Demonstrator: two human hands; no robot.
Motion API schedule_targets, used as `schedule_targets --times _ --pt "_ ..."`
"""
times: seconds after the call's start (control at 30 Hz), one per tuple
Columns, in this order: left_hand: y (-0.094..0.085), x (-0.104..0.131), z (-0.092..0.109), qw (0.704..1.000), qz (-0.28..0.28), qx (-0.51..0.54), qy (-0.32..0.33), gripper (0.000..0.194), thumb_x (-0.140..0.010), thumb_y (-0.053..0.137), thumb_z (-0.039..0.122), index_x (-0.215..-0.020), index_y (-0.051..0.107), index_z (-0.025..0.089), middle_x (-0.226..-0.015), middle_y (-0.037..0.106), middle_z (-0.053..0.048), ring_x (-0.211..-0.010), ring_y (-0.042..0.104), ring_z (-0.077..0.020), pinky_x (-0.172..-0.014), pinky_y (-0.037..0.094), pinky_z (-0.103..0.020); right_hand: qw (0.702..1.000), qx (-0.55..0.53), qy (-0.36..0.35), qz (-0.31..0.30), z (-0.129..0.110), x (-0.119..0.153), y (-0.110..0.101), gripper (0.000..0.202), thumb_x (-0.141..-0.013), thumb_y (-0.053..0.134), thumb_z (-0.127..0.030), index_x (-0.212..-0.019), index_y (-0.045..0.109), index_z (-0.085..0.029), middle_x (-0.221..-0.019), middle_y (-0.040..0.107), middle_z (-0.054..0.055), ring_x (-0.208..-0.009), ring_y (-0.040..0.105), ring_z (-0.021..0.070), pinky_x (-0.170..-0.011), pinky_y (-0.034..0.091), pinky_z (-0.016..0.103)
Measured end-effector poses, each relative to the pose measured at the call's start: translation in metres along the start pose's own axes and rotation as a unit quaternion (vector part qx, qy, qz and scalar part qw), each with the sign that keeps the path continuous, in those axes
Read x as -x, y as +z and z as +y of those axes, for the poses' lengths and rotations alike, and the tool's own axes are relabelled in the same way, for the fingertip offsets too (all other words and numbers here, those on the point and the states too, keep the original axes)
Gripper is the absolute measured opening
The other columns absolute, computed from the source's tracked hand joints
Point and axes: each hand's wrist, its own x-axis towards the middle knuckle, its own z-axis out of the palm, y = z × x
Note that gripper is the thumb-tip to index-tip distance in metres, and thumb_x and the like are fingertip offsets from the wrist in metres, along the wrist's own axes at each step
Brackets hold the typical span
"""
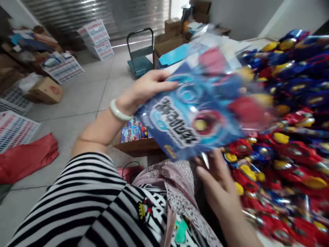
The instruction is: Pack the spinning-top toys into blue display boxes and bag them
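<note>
My left hand grips a blue toy blister pack at its upper left edge, thumb on the front. The pack is held tilted in mid-air, with printed white lettering and red, blue and yellow toy parts under clear plastic, blurred by motion. Just under the pack's lower edge is my right hand, its thumb apart from its partly hidden fingers. A small pale pointed shape shows between them; I cannot make out what it is. Below the pack, a cardboard box holds several similar packs.
A large heap of red, blue and yellow toys covers the table on the right. A hand trolley and cardboard boxes stand ahead. White plastic crates, a carton and a red sack lie on the floor at left.
</note>
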Motion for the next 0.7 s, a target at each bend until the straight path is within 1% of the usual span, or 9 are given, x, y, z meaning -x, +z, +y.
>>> schedule_targets --times 0.07,0.13,0.23,0.33,0.43,0.5,0.57,0.63,0.7 --pt "-0.042 0.020 -0.052 0.992 0.040 0.007 -0.118 0.036 -0.090 0.063 0.046 -0.103 0.068 0.013 -0.097 0.072 -0.008 -0.088 0.069 -0.0222 -0.069 0.053 -0.029 0.964 -0.235 0.111 -0.062 -0.006 -0.037 0.046 0.064 -0.094 0.054 -0.039 -0.154 0.033 -0.043 -0.158 0.043 0.001 -0.144 0.043 0.0262 -0.105 0.052 0.048" --pt "-0.068 0.030 -0.105 0.973 0.053 0.023 -0.224 0.042 -0.077 0.073 0.052 -0.092 0.068 0.014 -0.084 0.070 -0.007 -0.074 0.065 -0.0193 -0.063 0.050 -0.028 0.878 -0.399 0.227 -0.137 -0.003 -0.073 0.096 0.064 -0.084 0.065 -0.039 -0.146 0.048 -0.040 -0.153 0.049 0.001 -0.140 0.048 0.0277 -0.105 0.051 0.048" --pt "-0.089 0.024 -0.180 0.939 0.044 0.033 -0.339 0.040 -0.064 0.080 0.050 -0.074 0.063 0.015 -0.065 0.061 -0.003 -0.057 0.054 -0.0138 -0.053 0.042 -0.025 0.790 -0.481 0.332 -0.182 0.019 -0.124 0.158 0.058 -0.073 0.074 -0.037 -0.130 0.062 -0.037 -0.141 0.060 0.000 -0.131 0.056 0.0257 -0.099 0.054 0.043" --pt "-0.097 -0.002 -0.241 0.919 0.030 0.046 -0.391 0.039 -0.062 0.081 0.046 -0.066 0.056 0.017 -0.058 0.054 0.000 -0.052 0.048 -0.0118 -0.050 0.035 -0.024 0.781 -0.462 0.364 -0.211 0.052 -0.166 0.189 0.056 -0.071 0.074 -0.037 -0.126 0.065 -0.039 -0.137 0.062 -0.001 -0.125 0.059 0.0237 -0.097 0.054 0.041" --pt "-0.096 -0.041 -0.292 0.918 0.013 0.044 -0.395 0.036 -0.063 0.080 0.046 -0.068 0.058 0.017 -0.058 0.055 0.001 -0.052 0.047 -0.0118 -0.051 0.034 -0.023 0.862 -0.311 0.345 -0.204 0.083 -0.193 0.180 0.053 -0.074 0.072 -0.033 -0.127 0.066 -0.034 -0.139 0.061 0.003 -0.121 0.061 0.0256 -0.102 0.050 0.048" --pt "-0.090 -0.070 -0.324 0.927 -0.015 0.032 -0.374 0.034 -0.063 0.080 0.045 -0.073 0.063 0.017 -0.061 0.058 0.001 -0.056 0.048 -0.0121 -0.054 0.036 -0.023 0.927 -0.179 0.276 -0.179 0.099 -0.198 0.151 0.048 -0.080 0.066 -0.031 -0.128 0.066 -0.029 -0.136 0.064 0.007 -0.118 0.063 0.0264 -0.107 0.047 0.049" --pt "-0.080 -0.099 -0.355 0.939 -0.040 0.013 -0.340 0.031 -0.063 0.080 0.043 -0.073 0.066 0.017 -0.063 0.061 0.001 -0.061 0.050 -0.0126 -0.060 0.039 -0.022 0.972 -0.058 0.174 -0.148 0.111 -0.189 0.112 0.044 -0.088 0.058 -0.031 -0.132 0.064 -0.025 -0.134 0.064 0.010 -0.121 0.062 0.0263 -0.111 0.045 0.049" --pt "-0.064 -0.127 -0.385 0.949 -0.054 -0.010 -0.309 0.026 -0.063 0.080 0.037 -0.067 0.064 0.017 -0.061 0.060 0.003 -0.065 0.050 -0.0125 -0.063 0.039 -0.021 0.988 0.074 0.088 -0.108 0.123 -0.172 0.071 0.042 -0.095 0.051 -0.032 -0.136 0.059 -0.026 -0.137 0.063 0.010 -0.127 0.059 0.0256 -0.112 0.045 0.048" --pt "-0.047 -0.151 -0.411 0.953 -0.069 -0.025 -0.295 0.025 -0.063 0.080 0.032 -0.060 0.060 0.016 -0.058 0.058 0.003 -0.066 0.049 -0.0125 -0.065 0.039 -0.021 0.972 0.224 0.037 -0.064 0.136 -0.151 0.041 0.042 -0.098 0.050 -0.031 -0.138 0.058 -0.025 -0.137 0.062 0.011 -0.129 0.057 0.0271 -0.109 0.048 0.049"
